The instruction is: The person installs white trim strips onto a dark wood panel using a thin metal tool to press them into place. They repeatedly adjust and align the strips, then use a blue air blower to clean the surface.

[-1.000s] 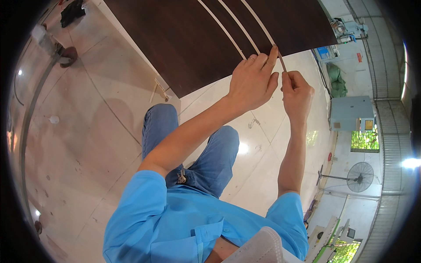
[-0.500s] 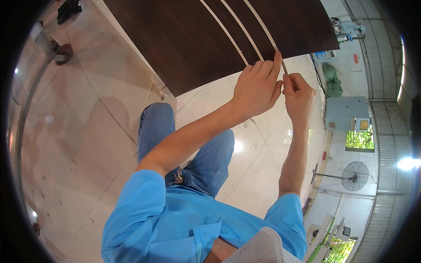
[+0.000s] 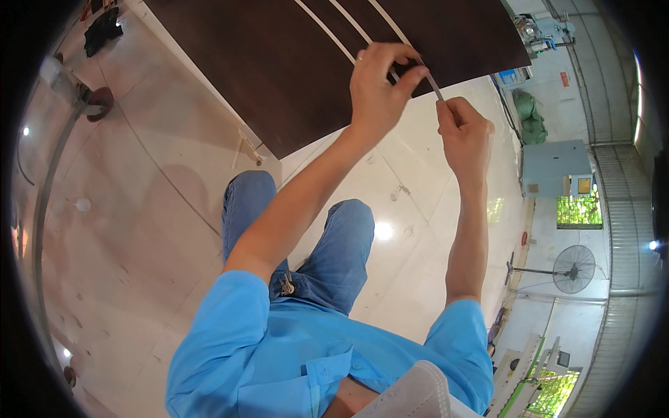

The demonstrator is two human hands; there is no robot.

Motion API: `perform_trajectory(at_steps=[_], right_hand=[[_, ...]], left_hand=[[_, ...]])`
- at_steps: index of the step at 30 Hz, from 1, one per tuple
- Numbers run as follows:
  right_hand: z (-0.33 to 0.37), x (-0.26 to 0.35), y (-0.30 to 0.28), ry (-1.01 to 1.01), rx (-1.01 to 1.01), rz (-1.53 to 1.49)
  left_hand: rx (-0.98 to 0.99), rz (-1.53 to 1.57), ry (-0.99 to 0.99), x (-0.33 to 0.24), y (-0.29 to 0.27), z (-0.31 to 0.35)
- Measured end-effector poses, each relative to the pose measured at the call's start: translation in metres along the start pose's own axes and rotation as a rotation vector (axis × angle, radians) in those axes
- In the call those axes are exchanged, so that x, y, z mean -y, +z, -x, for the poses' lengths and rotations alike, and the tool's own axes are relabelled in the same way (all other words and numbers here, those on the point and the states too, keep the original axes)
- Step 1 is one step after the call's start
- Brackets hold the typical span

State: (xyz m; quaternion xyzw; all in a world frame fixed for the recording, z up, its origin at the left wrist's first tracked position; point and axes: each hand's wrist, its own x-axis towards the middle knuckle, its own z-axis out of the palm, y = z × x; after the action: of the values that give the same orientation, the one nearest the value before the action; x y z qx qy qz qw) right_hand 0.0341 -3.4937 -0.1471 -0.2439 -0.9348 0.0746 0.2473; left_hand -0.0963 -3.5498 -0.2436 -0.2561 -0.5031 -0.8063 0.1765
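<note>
A dark brown board [image 3: 279, 63] lies ahead of me with three thin pale strips [image 3: 334, 28] running along its top. My left hand [image 3: 380, 87] pinches the rightmost strip near the board's near edge, its fingers curled over it. My right hand [image 3: 463, 129] grips the free end of that same strip [image 3: 433, 85] just off the board's corner, thumb pressed against it. Both forearms reach up from my blue shirt and jeans.
A glossy pale tiled floor [image 3: 139, 209] spreads below. A small pale scrap [image 3: 247, 146] lies by the board's lower corner. A standing fan [image 3: 568, 268], a grey cabinet [image 3: 550, 167] and green sacks [image 3: 529, 115] are at the right. Dark items [image 3: 101, 31] sit at the top left.
Both hands have slid a little along the strip; my left fingers have curled from flat into a pinch, and the right hand has pulled slightly apart from it.
</note>
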Motion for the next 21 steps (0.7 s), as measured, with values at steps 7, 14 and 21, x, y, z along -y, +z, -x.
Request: perform_trajectory(at_steps=[7,14,21], right_hand=[[-0.007,-0.003,-0.003,0.019,0.068,-0.085],[-0.002,-0.001,-0.014,0.129,0.145,-0.175],[0.014,-0.021,-0.029,0.124,0.218,-0.161]], left_hand=[[0.105,0.092,-0.275,0.000,-0.005,-0.012],[0.111,-0.001,-0.237,0.004,-0.009,-0.019],[0.090,-0.070,-0.227,0.002,-0.011,-0.023]])
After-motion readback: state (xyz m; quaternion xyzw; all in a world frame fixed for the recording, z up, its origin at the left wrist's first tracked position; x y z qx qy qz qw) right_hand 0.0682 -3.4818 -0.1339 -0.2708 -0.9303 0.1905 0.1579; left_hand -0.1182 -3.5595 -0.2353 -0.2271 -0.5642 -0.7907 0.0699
